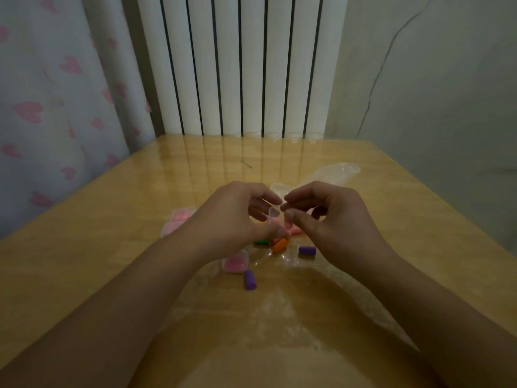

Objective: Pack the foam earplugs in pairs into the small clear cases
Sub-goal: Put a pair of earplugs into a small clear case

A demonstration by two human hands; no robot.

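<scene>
My left hand (237, 217) and my right hand (330, 219) meet above the table's middle, both pinching a small clear case (273, 214) held between their fingertips. Whether the case is open I cannot tell. Loose foam earplugs lie under the hands: an orange one (279, 245), a green one (261, 242), a purple one (307, 250), a second purple one (249, 279) nearer me, and a pink one (295, 230) partly hidden by my fingers. Clear cases holding pink earplugs lie to the left (179, 218) and by my left wrist (235, 262).
The wooden table (112, 247) has a glossy top. A crumpled clear plastic bag (335, 170) lies behind my hands, and clear plastic sheet (279, 312) spreads between my forearms. A white radiator (240, 65) and a heart-print curtain (56, 93) stand beyond the far edge.
</scene>
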